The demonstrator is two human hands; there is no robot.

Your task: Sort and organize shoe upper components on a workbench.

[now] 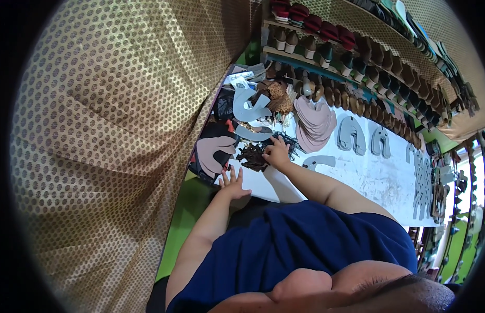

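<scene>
My left hand (232,184) lies at the near edge of the white table (357,182), fingers spread, holding nothing. It is beside a pinkish curved shoe-upper piece (206,155) at the left. My right hand (278,153) is over the table, its fingers apart, between a pile of dark brown strips (251,157) and a tangle of black strips (288,142). Nothing shows in its grip, though part of the fingertips is hard to make out. Beyond it are curved grey pieces (243,108), with another grey piece (320,161) to its right.
A fanned stack of pink upper pieces (314,125) lies farther back, with grey U-shaped pieces (350,136) to the right. Brown woven material (278,94) is at the back left. Shelves of heeled shoes (326,55) line the far side; a patterned curtain (112,130) hangs at left.
</scene>
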